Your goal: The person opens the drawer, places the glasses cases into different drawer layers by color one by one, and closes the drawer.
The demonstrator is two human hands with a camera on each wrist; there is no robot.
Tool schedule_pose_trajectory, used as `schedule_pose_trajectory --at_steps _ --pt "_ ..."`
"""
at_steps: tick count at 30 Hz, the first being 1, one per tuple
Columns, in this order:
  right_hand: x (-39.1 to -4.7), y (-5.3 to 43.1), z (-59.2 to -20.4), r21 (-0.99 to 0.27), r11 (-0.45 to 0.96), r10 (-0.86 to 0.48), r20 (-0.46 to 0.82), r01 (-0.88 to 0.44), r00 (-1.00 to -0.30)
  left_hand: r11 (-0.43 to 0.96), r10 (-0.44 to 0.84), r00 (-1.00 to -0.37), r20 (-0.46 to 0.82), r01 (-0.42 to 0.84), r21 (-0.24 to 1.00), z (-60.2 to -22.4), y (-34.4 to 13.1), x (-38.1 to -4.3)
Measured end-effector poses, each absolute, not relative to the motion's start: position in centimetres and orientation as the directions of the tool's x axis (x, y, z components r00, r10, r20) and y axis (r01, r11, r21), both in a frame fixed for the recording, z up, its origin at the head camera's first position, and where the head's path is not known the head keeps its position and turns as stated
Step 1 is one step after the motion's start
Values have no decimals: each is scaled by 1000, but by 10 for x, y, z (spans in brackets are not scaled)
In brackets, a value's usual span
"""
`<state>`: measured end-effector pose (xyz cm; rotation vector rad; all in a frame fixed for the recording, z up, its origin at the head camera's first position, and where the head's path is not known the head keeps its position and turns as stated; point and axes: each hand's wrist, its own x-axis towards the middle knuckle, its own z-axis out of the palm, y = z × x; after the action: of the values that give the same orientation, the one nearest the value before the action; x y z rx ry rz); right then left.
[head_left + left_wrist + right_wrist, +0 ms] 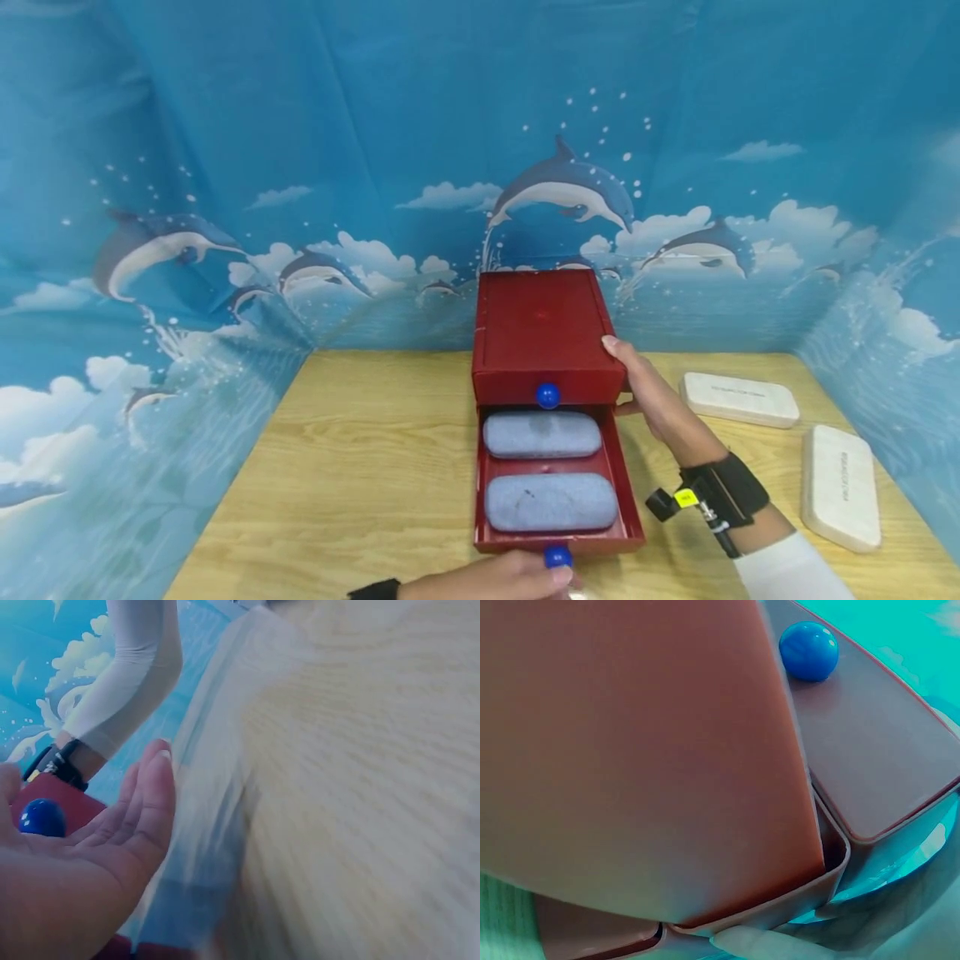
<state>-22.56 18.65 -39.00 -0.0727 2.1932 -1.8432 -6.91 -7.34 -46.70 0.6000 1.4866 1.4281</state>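
Observation:
A red two-drawer box (pixel 543 321) stands on the table with its lower drawer (pixel 634 533) pulled out. Two grey-blue, round-ended oblong cases (pixel 551 502) lie in that drawer, one behind the other. At its front, my left hand (pixel 502 577) is around the lower blue knob (pixel 558 557); in the left wrist view the fingers (pixel 154 799) extend nearly straight beside the knob (pixel 43 817). My right hand (pixel 647 383) rests against the box's right side, fingertips at the top edge. The upper drawer, with its blue knob (pixel 548 396), is closed.
Two white oblong boxes (pixel 740 400) with printed lettering lie at the right, the nearer one (pixel 842 487) turned lengthwise. Behind the wooden table (pixel 360 450) hangs a blue dolphin-print backdrop (pixel 405 108), which also lines both sides.

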Motion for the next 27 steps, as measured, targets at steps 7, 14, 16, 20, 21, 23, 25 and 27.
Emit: schedule_pose_trajectory --at_steps 7,14,16,20,21,23,25,27 --pt "-227 184 -391 -973 190 -221 -176 134 -959 34 772 -534 -344 -507 862 -475 -55 -62" --pt "-227 185 -390 -973 186 -202 -175 138 -963 -83 763 -599 -244 -465 881 -478 -51 -60" --pt "-227 186 -389 -972 188 -200 -176 139 -964 -103 759 -614 -219 -445 889 -479 -50 -61" --pt "-227 186 -389 -969 203 -202 -180 139 -963 -97 755 -621 -210 -422 901 -480 -52 -62" --pt "-226 186 -389 -969 204 -205 -181 139 -962 -99 751 -627 -204 -413 906 -480 -52 -62" --pt "-226 187 -389 -969 206 -208 -182 139 -961 -103 744 -637 -200 -405 909 -481 -53 -62" --pt "-226 187 -389 -969 202 -212 -184 141 -960 -106 738 -647 -193 -393 913 -482 -54 -62" --pt "-226 187 -389 -969 206 -215 -184 140 -959 -107 732 -657 -180 -372 922 -483 -55 -63"
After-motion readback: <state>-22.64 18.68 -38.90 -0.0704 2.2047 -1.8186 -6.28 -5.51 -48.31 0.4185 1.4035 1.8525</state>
